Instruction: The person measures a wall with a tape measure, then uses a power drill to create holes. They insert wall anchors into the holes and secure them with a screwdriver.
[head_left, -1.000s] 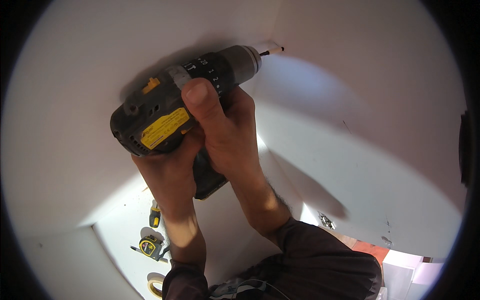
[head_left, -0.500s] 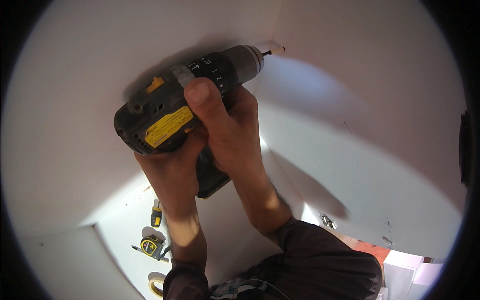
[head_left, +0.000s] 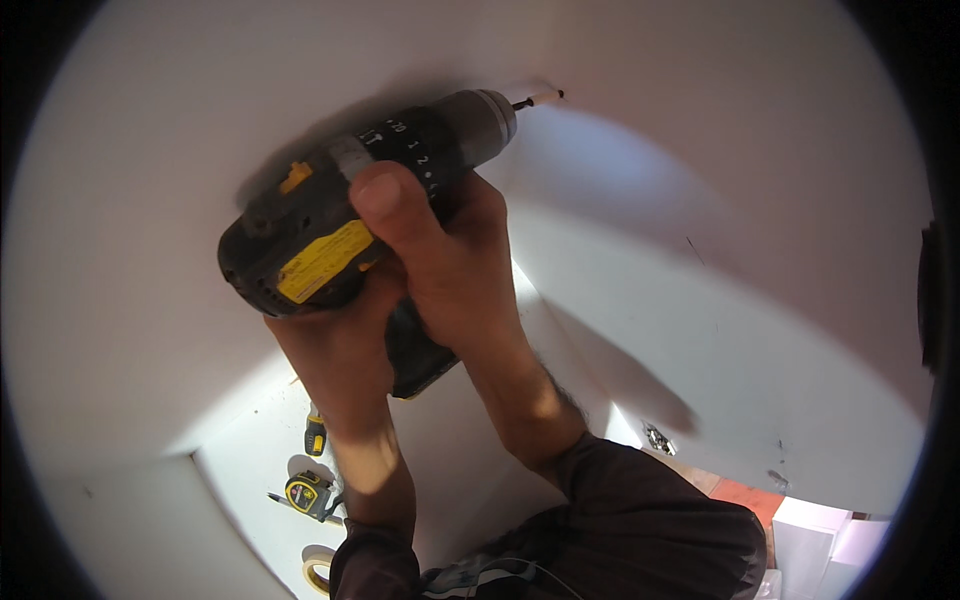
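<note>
Both hands are wrapped around a black cordless drill (head_left: 300, 215) with a yellow label and a grey chuck. My left hand (head_left: 340, 350) is closed around its lower rear part, fingers mostly hidden. My right hand (head_left: 450, 250) grips nearer the chuck, its thumb lying along the side of the body. A thin bit (head_left: 522, 104) sticks out of the chuck toward the upper right. Its front holds or ends in a pale narrow piece (head_left: 545, 98), with a dark spot at the tip beside the white panel (head_left: 640, 280). Whether the tip touches cannot be made out.
On the white surface at lower left lie a yellow-black screwdriver (head_left: 316, 436), a tape measure (head_left: 307, 492), a dark pen-like stick (head_left: 275, 498) and a roll of masking tape (head_left: 313, 572). A metal fitting (head_left: 657, 439) sits low on the right panel. White panels close in around the drill.
The drill and both hands have shifted slightly left in the picture. More of the pale piece in front of the chuck shows. Both hands keep their grip.
</note>
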